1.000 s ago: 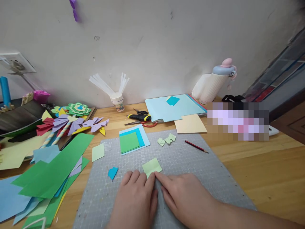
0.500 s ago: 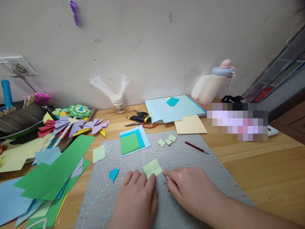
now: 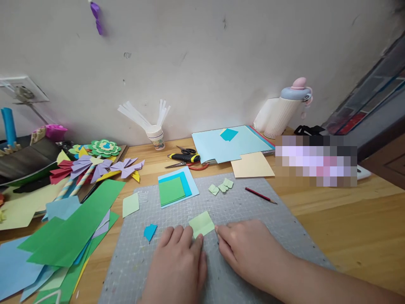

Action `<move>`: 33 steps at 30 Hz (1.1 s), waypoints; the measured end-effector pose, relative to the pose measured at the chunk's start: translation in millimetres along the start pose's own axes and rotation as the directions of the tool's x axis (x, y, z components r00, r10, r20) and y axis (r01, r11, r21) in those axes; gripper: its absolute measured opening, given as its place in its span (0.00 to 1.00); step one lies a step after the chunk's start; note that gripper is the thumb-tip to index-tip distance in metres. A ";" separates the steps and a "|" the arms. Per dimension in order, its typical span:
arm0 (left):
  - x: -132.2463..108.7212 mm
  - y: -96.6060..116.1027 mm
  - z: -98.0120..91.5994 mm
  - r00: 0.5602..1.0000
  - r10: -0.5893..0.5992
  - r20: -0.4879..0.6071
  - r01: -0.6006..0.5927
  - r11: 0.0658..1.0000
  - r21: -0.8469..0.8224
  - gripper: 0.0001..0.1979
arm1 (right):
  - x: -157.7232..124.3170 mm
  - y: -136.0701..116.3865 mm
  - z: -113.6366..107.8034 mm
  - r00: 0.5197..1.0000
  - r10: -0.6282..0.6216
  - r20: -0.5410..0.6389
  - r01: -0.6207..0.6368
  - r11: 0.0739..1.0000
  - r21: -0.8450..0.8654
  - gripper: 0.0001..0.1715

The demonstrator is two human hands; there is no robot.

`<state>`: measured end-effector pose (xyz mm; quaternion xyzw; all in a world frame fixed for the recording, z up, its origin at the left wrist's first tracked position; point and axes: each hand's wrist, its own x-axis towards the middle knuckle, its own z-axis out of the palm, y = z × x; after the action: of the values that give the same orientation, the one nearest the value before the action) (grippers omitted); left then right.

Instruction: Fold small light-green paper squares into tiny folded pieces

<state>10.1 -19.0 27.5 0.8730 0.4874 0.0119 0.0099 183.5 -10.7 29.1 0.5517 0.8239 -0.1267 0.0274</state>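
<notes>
Straight beyond the left hand [image 3: 179, 259], past the light wooden table [image 3: 357, 236], rises a softly lit grey-white wall [image 3: 196, 63] with small dark scuffs [image 3: 224, 22], its white socket [image 3: 34, 90] far to that hand's left, while a dark brown panel [image 3: 390, 154] stands well to the right of the right hand [image 3: 249, 249].

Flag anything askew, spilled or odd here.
Mainly the paper pile at left: its sheets splay at mixed angles. The bottle at right appears to lean, perhaps lens distortion. Near it, a pixelated patch hides what's there. No spill visible; the pale-green paper by the left hand shows no visible tear.
</notes>
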 end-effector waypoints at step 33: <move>16.9 -12.3 10.1 0.996 -0.017 -0.088 -0.004 0.970 -0.243 0.10 | 15.9 19.1 12.2 0.984 -0.051 -0.168 0.115 0.912 0.394 0.09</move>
<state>8.8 1.7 17.2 0.8623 0.4851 0.1103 0.0948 193.6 7.6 10.9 0.5181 0.8026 -0.2515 -0.1557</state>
